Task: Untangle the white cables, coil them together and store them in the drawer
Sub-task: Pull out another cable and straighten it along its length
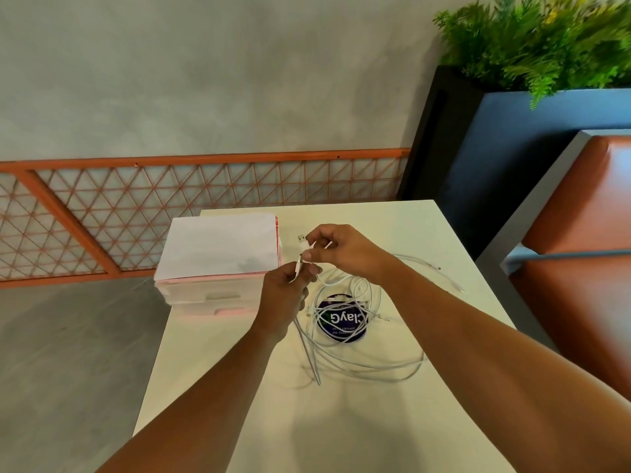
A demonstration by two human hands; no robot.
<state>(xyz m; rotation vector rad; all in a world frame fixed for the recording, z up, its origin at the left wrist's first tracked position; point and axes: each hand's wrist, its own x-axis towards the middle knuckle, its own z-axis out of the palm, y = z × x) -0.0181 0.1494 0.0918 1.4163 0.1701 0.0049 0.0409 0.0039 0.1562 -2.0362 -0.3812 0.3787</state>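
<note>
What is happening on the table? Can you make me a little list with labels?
left hand: grips the cables
right hand: pinches a cable end near its plug
cables: white, tangled, mostly lying loose on the table
drawers: pink, closed, left of the hands
paper: white sheet on top of the drawers
disc: dark, round, under the cables
task: cables not yet coiled or stored

Both forearms [211,387] are bare along their visible length, as are left grip [285,295] and right grip [336,249].
</note>
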